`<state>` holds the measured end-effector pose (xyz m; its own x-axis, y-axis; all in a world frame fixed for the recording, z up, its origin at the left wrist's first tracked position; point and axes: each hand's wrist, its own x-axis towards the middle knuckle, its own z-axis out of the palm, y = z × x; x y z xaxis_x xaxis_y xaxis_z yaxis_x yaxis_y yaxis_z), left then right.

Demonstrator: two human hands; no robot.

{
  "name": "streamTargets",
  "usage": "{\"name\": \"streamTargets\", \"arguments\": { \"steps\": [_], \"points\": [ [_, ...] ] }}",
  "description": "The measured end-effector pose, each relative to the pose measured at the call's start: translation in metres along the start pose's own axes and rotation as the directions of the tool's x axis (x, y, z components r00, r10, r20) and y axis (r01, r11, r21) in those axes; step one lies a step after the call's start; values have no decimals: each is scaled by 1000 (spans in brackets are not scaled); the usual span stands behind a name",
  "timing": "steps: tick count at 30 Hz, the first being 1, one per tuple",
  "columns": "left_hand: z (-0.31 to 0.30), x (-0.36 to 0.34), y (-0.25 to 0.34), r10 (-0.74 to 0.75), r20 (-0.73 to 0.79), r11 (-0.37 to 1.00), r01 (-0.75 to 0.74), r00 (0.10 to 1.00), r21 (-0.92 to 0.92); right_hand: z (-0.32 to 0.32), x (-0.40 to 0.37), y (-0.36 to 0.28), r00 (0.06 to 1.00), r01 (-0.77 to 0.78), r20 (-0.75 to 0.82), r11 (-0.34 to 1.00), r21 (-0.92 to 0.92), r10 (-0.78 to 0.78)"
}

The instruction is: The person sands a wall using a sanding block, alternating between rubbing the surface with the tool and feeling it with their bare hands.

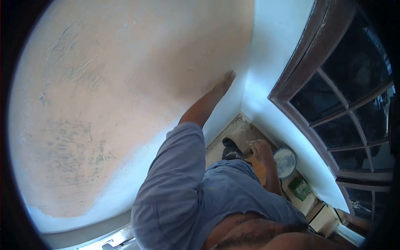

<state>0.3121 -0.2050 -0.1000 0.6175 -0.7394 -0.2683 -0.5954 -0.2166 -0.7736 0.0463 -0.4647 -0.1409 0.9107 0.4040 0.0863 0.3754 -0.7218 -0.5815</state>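
My left hand [225,82] reaches up to the large wall [137,71], near the corner, its fingers stretched out along the surface. Nothing can be made out between those fingers. The wall has a tan, patchy area with dark scuffs and scratches, bordered by white. Lower down, my right hand [260,150] hangs beside my leg, close to a round bucket [284,163] with a whitish top. Its fingers are apart and slightly bent, with pale marks near the tips; no held object shows.
Brown-framed glass panes [341,108] stand at the right, next to a narrow white wall [271,46]. Below the bucket lies a green item [300,188]. A dark shoe [230,143] rests on the stained floor [241,127] near the corner.
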Motion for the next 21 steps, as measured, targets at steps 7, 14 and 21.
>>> {"name": "streamTargets", "arguments": {
  "steps": [7, 14, 21],
  "points": [
    [-60, -116, 86, -21, 95, 209, 97, 995, -973, 18, -10, 35, 987, -23, 155, 999, -40, 29],
    [-156, -318, -59, -830, -549, 73, 959, -93, -273, -15, 55, -14, 966, 251, 101, 959, -133, -239],
    [-40, -138, 22, -727, 18, 666, 711, 686, -225, -22, 76, -70, 913, 385, 150, 923, -9, -379]
  ]
}}
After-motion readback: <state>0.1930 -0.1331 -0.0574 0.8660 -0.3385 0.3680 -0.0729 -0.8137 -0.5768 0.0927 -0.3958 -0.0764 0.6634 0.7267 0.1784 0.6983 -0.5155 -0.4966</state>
